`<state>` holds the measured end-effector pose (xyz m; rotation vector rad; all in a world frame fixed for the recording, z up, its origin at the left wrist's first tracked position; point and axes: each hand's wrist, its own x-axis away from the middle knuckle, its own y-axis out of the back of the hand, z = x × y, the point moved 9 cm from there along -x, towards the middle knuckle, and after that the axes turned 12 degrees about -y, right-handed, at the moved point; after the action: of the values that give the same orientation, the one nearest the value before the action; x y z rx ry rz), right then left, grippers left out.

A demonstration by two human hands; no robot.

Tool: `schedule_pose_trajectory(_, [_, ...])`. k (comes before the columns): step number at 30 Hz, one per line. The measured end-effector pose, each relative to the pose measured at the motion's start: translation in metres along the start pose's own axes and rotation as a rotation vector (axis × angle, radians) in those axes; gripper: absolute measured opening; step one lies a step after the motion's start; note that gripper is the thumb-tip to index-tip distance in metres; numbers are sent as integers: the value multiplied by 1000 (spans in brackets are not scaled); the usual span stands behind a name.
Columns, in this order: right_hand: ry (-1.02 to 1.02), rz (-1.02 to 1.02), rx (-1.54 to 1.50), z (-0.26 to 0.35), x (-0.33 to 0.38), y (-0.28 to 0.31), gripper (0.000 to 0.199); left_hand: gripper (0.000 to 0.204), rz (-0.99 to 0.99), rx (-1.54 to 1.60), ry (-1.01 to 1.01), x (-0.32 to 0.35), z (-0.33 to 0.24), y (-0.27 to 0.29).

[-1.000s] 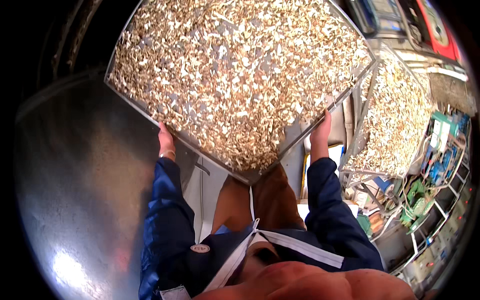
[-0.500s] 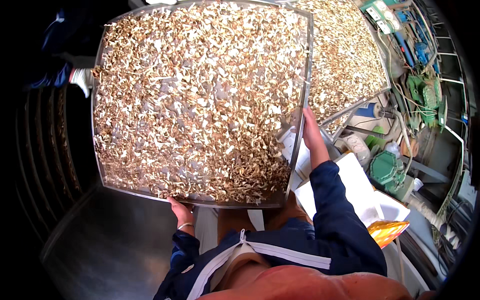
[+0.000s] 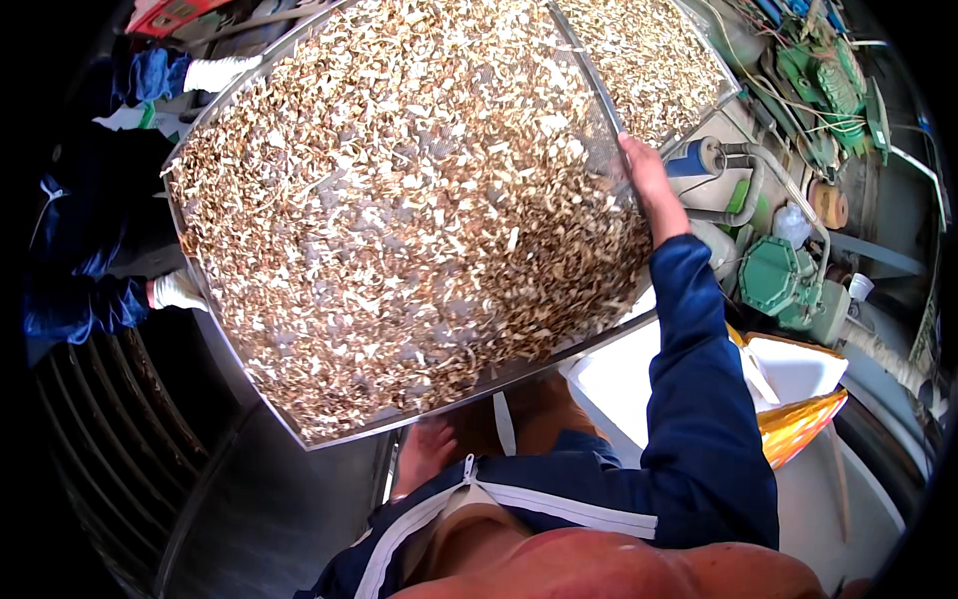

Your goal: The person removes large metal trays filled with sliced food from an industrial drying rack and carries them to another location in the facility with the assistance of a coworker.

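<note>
Steel mesh forms the floor of the big tray (image 3: 299, 424), which the person carries tilted in front of the chest, heaped with dried tan and brown chips (image 3: 399, 210). The right hand (image 3: 644, 180) closes on the tray's right rim, thumb side up, with the blue sleeve (image 3: 699, 399) running down from it. The left hand (image 3: 424, 454) sits under the tray's near rim, only partly seen below the metal edge; it appears to bear the tray from beneath, but whether its fingers curl round the rim cannot be told. Beyond the tray's far right corner lies a second tray of chips (image 3: 654, 60), its edge just beside or under the carried one. Left of the tray, a co-worker's white-gloved hand (image 3: 180, 292) and dark blue sleeve (image 3: 75, 299) are near the tray's left rim; contact cannot be made out. Right of the tray stand green machine parts (image 3: 783, 280) and a white box (image 3: 798, 369) with an orange bag (image 3: 798, 424) beside it. Judging from the two-handed hold, the step in hand is carrying the loaded tray. Any following move would call for keeping it level so the loose chips do not slide off the low side, and for minding the second tray's edge.
</note>
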<state>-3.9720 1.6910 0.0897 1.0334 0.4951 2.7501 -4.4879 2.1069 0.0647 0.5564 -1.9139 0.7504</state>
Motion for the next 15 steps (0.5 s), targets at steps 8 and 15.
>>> schedule_pose_trajectory(8, [-107, -63, 24, 2, -1, 9, 45, 27, -384, -1199, -1039, 63, -320, 167])
schedule_pose_trajectory(15, [-85, -71, -13, 5, -10, 7, 38, 66, -434, -713, -438, -66, -342, 212])
